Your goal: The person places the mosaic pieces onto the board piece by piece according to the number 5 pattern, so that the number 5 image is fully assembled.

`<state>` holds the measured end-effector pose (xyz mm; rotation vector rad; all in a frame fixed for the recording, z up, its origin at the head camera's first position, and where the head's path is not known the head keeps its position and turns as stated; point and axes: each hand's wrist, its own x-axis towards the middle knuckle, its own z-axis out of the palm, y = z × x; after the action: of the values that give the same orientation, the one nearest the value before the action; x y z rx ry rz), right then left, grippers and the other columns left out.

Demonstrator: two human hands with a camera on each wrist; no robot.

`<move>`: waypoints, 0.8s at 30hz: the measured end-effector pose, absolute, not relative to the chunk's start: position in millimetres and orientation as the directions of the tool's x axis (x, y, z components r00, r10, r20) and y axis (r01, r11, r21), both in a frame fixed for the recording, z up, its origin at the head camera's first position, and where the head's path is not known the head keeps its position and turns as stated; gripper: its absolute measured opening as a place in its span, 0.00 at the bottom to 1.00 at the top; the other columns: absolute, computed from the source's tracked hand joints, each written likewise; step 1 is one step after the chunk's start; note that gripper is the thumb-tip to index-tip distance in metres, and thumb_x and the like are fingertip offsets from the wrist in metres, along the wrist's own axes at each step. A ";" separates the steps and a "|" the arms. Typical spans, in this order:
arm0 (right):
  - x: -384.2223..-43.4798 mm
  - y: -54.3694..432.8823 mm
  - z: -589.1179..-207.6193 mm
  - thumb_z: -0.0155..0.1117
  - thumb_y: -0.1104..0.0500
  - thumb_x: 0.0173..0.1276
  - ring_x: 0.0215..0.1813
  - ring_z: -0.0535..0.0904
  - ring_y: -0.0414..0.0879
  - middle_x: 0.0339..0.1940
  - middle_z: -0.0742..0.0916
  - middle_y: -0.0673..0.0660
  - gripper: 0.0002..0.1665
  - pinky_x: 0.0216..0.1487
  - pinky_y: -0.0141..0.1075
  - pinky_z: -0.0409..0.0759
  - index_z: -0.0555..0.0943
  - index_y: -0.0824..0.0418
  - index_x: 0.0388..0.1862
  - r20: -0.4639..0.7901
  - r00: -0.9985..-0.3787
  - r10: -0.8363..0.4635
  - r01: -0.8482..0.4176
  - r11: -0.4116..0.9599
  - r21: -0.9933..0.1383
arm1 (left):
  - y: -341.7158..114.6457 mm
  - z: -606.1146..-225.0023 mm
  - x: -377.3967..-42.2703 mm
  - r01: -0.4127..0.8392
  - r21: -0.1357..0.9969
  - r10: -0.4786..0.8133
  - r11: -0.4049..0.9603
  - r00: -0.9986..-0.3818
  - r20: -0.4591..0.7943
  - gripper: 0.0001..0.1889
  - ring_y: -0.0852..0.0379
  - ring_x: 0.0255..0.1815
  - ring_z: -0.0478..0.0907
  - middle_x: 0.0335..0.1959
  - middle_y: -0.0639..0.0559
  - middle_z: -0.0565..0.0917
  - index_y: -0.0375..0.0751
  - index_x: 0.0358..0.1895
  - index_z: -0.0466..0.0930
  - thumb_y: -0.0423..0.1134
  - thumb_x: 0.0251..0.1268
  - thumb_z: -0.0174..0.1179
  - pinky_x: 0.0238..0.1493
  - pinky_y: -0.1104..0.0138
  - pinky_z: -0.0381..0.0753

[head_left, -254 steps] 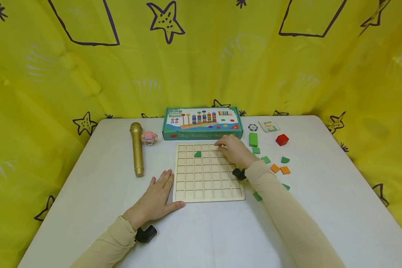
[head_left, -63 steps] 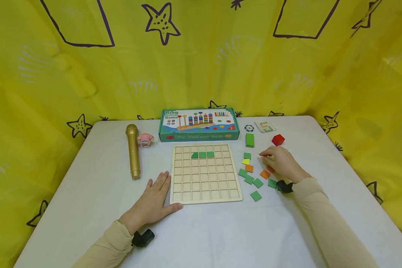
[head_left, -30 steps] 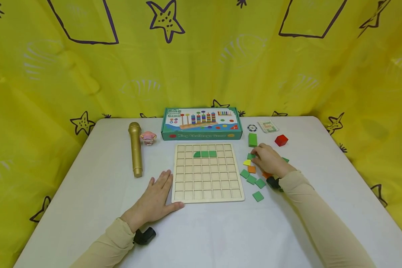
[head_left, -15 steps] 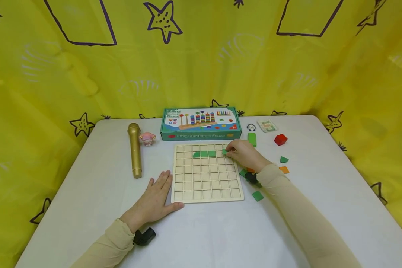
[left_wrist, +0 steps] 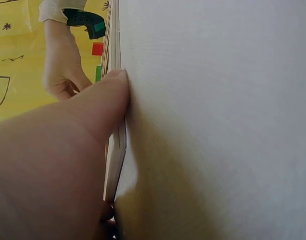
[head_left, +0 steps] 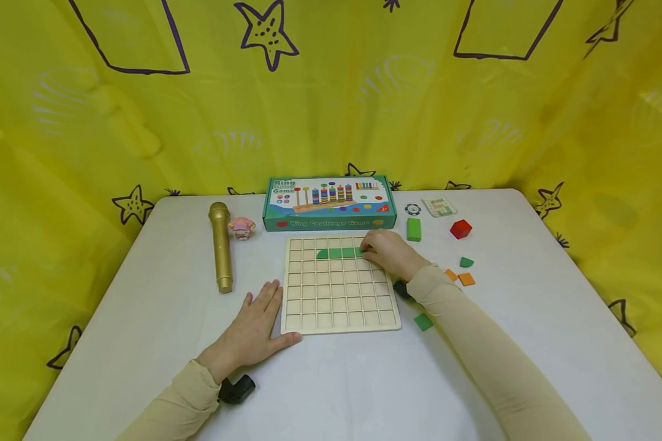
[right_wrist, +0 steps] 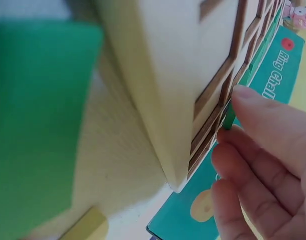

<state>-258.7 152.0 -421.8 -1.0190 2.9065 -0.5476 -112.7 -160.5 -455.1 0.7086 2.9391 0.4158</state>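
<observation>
The wooden grid board (head_left: pixel 339 294) lies on the white table. My left hand (head_left: pixel 252 331) rests against its left side, fingers straight, the thumb (left_wrist: pixel 110 90) touching the front edge. My right hand (head_left: pixel 393 252) is over the board's upper right part. Its thumb and index finger pinch a green square tile (right_wrist: pixel 229 116), partly hidden by the fingertips, at the second row from the back. Directly left of that tile sits a row of green tiles (head_left: pixel 335 253), rounded at its left end. Loose tiles lie right of the board, some hidden by my right arm.
Behind the board stands a Ring Challenge Game box (head_left: pixel 331 205). A gold microphone (head_left: pixel 222 248) and pink figurine (head_left: pixel 242 228) are left. At right are a green block (head_left: pixel 414 229), red block (head_left: pixel 461 229), poker chip (head_left: pixel 412 209), checked card (head_left: pixel 440 206), orange tile (head_left: pixel 466 279) and green tile (head_left: pixel 423 321).
The row of green tiles has grown from one rounded piece. My right hand picked up another green square from the loose tiles and carried it left to the row's end. The left hand stayed put.
</observation>
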 end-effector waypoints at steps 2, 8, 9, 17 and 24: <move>-258.8 151.2 -422.2 0.67 0.64 0.67 0.45 0.81 0.52 0.40 0.86 0.56 0.05 0.52 0.45 0.77 0.87 0.65 0.39 0.121 -0.771 -0.625 -0.628 0.716 -0.306 | -160.7 -454.6 -112.3 0.430 0.286 0.455 0.856 -0.890 -0.024 0.54 0.40 0.77 0.45 0.76 0.33 0.51 0.23 0.73 0.52 0.70 0.63 0.52 0.70 0.40 0.46; -256.5 155.1 -424.2 0.67 0.65 0.66 0.45 0.81 0.53 0.38 0.87 0.56 0.06 0.52 0.46 0.76 0.89 0.64 0.38 0.183 -0.724 -0.665 -0.688 0.679 -0.258 | -161.5 -454.2 -111.2 0.429 0.290 0.453 0.856 -0.892 -0.017 0.54 0.40 0.77 0.45 0.76 0.33 0.52 0.23 0.73 0.52 0.70 0.63 0.53 0.69 0.40 0.47; -255.4 156.7 -424.0 0.66 0.65 0.67 0.46 0.80 0.53 0.39 0.87 0.57 0.06 0.52 0.46 0.76 0.89 0.65 0.39 0.180 -0.722 -0.669 -0.690 0.675 -0.261 | -161.7 -454.3 -111.1 0.431 0.288 0.454 0.855 -0.891 -0.015 0.54 0.40 0.77 0.45 0.76 0.33 0.52 0.23 0.73 0.52 0.70 0.63 0.53 0.69 0.40 0.47; -243.6 180.6 -416.5 0.61 0.68 0.70 0.53 0.78 0.56 0.48 0.86 0.61 0.12 0.57 0.49 0.74 0.85 0.68 0.50 0.111 -0.776 -0.621 -0.612 0.698 -0.372 | -161.5 -454.2 -110.9 0.437 0.291 0.458 0.851 -0.889 -0.004 0.53 0.39 0.76 0.46 0.75 0.33 0.52 0.22 0.73 0.52 0.69 0.63 0.54 0.69 0.39 0.48; -232.6 226.3 -408.2 0.59 0.69 0.71 0.56 0.76 0.60 0.50 0.85 0.63 0.14 0.60 0.55 0.71 0.84 0.69 0.52 0.099 -0.889 -0.447 -0.441 0.777 -0.449 | -160.6 -453.2 -111.5 0.438 0.286 0.460 0.852 -0.888 -0.010 0.53 0.39 0.76 0.46 0.75 0.33 0.52 0.22 0.73 0.52 0.69 0.63 0.54 0.69 0.40 0.48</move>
<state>-232.6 226.3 -408.2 -0.7375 2.9491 -0.7403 -111.5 -160.6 -453.2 0.7156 2.9477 0.4266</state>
